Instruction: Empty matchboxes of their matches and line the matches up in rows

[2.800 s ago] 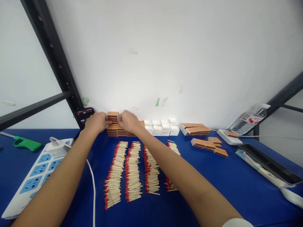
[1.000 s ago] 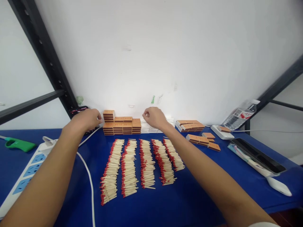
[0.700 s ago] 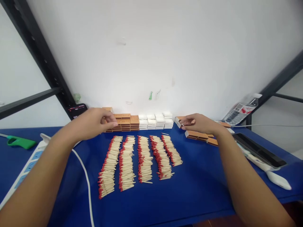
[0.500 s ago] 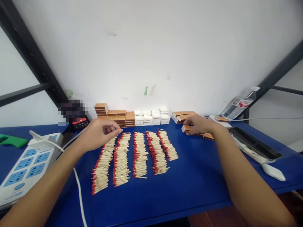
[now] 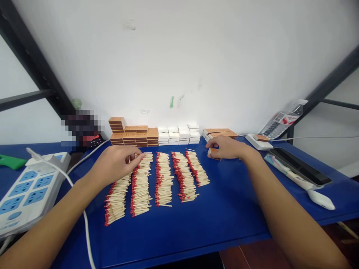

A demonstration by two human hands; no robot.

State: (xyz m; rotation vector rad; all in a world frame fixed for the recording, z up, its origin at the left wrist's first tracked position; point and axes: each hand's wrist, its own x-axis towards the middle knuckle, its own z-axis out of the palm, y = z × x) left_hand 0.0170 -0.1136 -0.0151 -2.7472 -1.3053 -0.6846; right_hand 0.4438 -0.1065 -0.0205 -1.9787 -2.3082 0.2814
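Red-headed matches lie in several long rows; one is the middle row of matches [image 5: 163, 179]. My left hand [image 5: 119, 163] hovers over the far ends of the two leftmost rows, thumb and index finger pinched together. Whatever is between those fingertips is too small to make out. Farther right, my right hand [image 5: 227, 147] has its fingers closed around an orange-brown matchbox [image 5: 214, 153] low over the table, its palm hiding part of the box. Behind that hand lies a group of flat matchboxes [image 5: 221, 131] with white sides.
Along the wall stand stacked brown matchboxes [image 5: 141, 136] and white box trays [image 5: 179, 137]. A power strip [image 5: 33, 190] with a white cable occupies the left side of the blue table [image 5: 179, 231]. At right are a phone [image 5: 301, 166], a small white block [image 5: 258, 142] and a leaning bottle [image 5: 283, 119].
My right hand has shifted left with the matchbox, closer to the match rows. My left hand has come slightly nearer over the row ends. The camera view has shifted a little.
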